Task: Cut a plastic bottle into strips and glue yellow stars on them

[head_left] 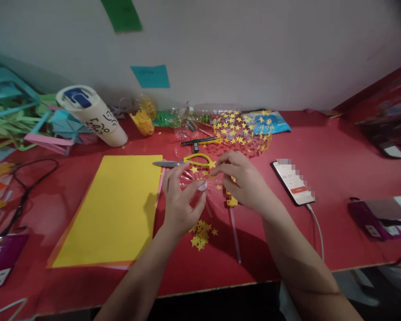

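Observation:
My left hand (180, 203) curves around the near side of a clear plastic piece (209, 196) with yellow stars on it, thumb and fingers against it. A pale round spot shows by the thumb. A small yellow paper star (213, 165) is pinched in the fingertips of my right hand (242, 180), above the plastic's far edge. Under the right hand lies a yellow glue gun (232, 201), mostly hidden, with a translucent glue stick (235, 236) poking out of its rear. Several loose yellow stars (200, 234) are heaped nearer to me. Yellow-handled scissors (172, 163) lie just beyond my left hand.
Yellow paper sheets (120, 209) are stacked at left, with a white tumbler (93, 116) behind. Along the wall lie a star-covered clear plastic piece (235, 127), a black cutter (197, 141) and a blue packet (270, 122). A phone (292, 183) on a cable lies right.

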{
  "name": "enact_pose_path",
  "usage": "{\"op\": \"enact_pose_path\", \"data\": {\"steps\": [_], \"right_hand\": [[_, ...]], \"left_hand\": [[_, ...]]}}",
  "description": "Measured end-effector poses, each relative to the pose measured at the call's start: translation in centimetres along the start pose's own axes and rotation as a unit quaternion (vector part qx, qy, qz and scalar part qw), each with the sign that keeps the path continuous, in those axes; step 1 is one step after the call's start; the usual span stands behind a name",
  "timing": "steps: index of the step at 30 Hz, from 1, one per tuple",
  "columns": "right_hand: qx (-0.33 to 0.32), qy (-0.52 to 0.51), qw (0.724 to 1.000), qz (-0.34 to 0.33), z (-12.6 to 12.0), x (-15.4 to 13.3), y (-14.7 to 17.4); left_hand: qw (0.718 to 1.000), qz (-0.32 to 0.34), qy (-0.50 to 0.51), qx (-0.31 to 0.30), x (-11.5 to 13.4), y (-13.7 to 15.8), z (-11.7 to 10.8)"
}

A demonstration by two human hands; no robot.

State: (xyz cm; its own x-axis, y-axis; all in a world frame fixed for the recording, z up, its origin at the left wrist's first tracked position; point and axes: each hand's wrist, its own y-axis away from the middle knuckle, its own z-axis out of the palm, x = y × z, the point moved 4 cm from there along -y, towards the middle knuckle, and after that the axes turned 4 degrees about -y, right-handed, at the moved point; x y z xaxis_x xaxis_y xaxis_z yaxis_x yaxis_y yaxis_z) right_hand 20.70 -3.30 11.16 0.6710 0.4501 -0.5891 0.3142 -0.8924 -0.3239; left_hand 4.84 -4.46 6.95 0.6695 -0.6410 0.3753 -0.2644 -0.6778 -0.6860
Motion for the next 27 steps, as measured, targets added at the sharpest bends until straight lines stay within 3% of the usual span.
{"op": "enact_pose_path", "data": {"steps": [6,11,15,19,27], "right_hand": [[0.037,0.001,0.999,0.009,-0.7,0.3,0.0],[0.038,0.076,0.989,0.119,-1.9,1.0,0.6],[-0.060,0.102,0.976,0.182,-2.2,0.9,1.3],[-0.163,0.100,0.966,0.174,-1.1,0.6,2.0],[-0.170,0.162,0.963,0.134,1.4,1.2,1.2]], "left_hand": [[0.999,-0.040,0.025,0.001,-0.2,-0.1,-0.5],[0.989,-0.112,0.094,0.021,-2.7,0.3,-0.9],[0.967,-0.193,0.164,0.011,-5.4,0.8,-0.4],[0.923,-0.282,0.262,0.000,-6.6,1.1,0.2],[0.906,-0.330,0.262,0.027,-6.8,0.5,-1.5]]}}
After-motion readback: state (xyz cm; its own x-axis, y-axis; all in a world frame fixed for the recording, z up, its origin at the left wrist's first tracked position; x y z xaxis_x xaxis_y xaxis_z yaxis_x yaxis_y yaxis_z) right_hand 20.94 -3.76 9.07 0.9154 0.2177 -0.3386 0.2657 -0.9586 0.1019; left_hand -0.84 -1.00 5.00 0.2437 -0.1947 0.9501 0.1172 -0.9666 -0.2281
